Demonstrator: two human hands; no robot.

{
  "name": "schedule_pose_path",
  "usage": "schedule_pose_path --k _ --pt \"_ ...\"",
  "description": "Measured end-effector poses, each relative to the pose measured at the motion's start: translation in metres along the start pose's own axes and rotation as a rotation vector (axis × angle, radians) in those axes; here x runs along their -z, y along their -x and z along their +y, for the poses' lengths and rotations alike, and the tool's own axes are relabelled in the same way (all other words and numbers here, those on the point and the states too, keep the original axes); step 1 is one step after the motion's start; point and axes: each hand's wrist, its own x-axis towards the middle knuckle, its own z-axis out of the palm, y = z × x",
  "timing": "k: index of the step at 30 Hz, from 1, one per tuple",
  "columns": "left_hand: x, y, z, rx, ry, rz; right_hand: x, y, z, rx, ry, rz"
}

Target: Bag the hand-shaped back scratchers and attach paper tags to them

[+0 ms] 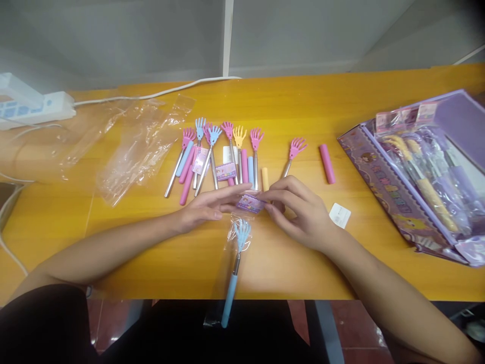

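Note:
A blue back scratcher (231,288) in a clear plastic bag (217,283) hangs over the table's front edge, its hand-shaped head upward. At the top of the bag is a small purple printed card (250,203). My left hand (206,206) holds the card's left side, fingers stretched behind it and thumb apart below. My right hand (299,212) pinches the card's right edge between thumb and fingers. Beyond my hands lie several metal-rod scratchers with pink, blue and yellow heads, loose coloured handles and more cards (226,172). One pink-headed scratcher (297,148) lies partly behind my right hand.
At the right stands an open purple box (394,202) of bagged scratchers. A pink handle (327,164) and a white card (340,215) lie before it. Clear bags (136,151) are at the left, near a white power strip (49,108) and its cable.

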Motion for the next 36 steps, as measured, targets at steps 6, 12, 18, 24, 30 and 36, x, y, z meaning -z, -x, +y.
schedule_pose_path --k 6,12,18,24,30,36 --pt "-0.0035 -0.0022 0.0033 -0.015 0.065 -0.017 -0.001 -0.0012 -0.0008 0.048 0.005 -0.024" --pt "-0.0022 -0.0018 0.0001 -0.021 0.103 -0.02 -0.0025 0.0005 0.0021 0.037 -0.013 -0.066" --pt "-0.0029 -0.0001 0.0016 -0.012 0.109 -0.003 -0.0024 -0.0007 0.0015 0.026 -0.035 -0.087" --pt "-0.0026 0.0001 0.0022 -0.006 0.113 0.008 -0.0056 -0.0017 -0.0023 0.004 0.017 0.015" --pt "-0.0017 -0.0017 0.0024 -0.02 0.139 0.035 -0.0055 -0.0032 0.0001 0.008 -0.081 -0.021" --pt "-0.0026 -0.0008 0.0045 -0.041 0.073 0.04 -0.0055 -0.0039 -0.0005 0.039 -0.127 -0.005"
